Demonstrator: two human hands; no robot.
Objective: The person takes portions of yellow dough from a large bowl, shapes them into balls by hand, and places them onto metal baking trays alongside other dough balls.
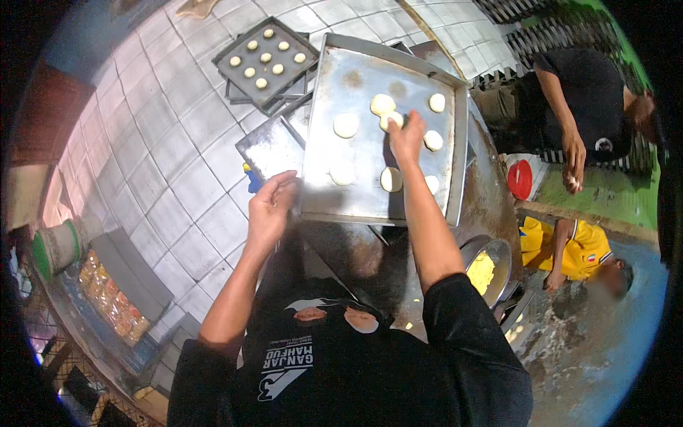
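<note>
A square metal baking tray (359, 206) with raised walls lies before me, bearing several pale round dough balls. My right hand (407, 139) reaches over its middle, fingers closed on one dough ball (390, 122). That ball touches another dough ball (382, 104) just behind it. The rest sit apart, such as the dough ball (346, 125) on the left and the dough ball (437, 102) at the far right. My left hand (274, 201) hovers by the tray's left wall, fingers loosely bent and nothing visible in them.
Farther left, a dark tray (226, 65) of dough balls rests on stacked trays. A bowl (504, 250) of yellow filling stands at right. Two people sit beyond, one in black (583, 107), one in yellow (583, 249), near a red bowl (520, 179). Packaged buns (110, 295) lie at left.
</note>
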